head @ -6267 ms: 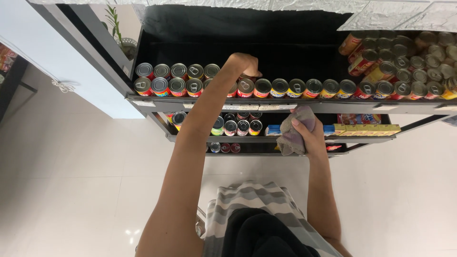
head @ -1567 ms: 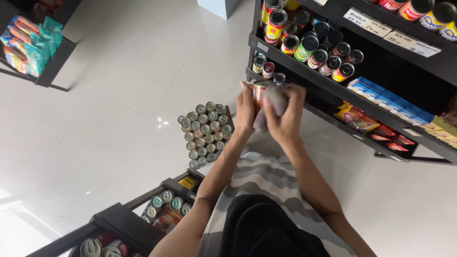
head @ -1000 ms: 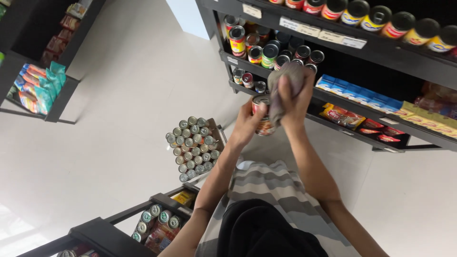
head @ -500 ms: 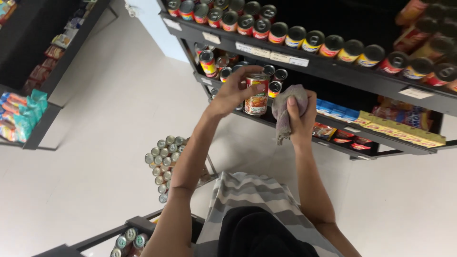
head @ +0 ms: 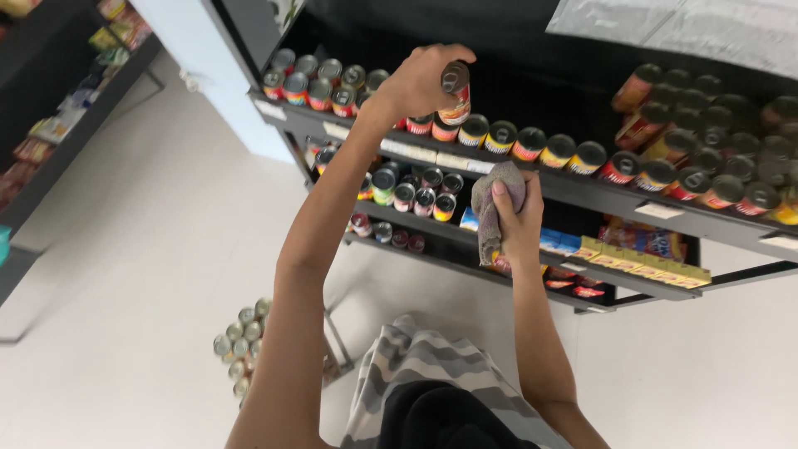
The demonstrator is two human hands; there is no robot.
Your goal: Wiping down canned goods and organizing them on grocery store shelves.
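**Can raised to the top shelf, cloth bunched in the other hand**

At the far left, a dark side shelf carries coloured packets, blurred and hard to tell apart. Low on the pale floor, a cluster of cans stands packed together, tops up, just beside the person's left forearm as seen from above.

The left hand reaches up with the arm stretched long, fingers curled around a red-labelled can, gripping it by its side. The can is held upright at the top shelf, just above the row of cans lined along that shelf's front edge, close to the gap between the left group and the rest of the row.

Lower and to the right, the right hand is closed around a crumpled grey cloth, thumb pressed across its top, held in front of the middle shelf where smaller cans sit. Right of it, flat yellow boxes line the lower shelf edge, and more cans crowd the top shelf's right end, some lying tilted.
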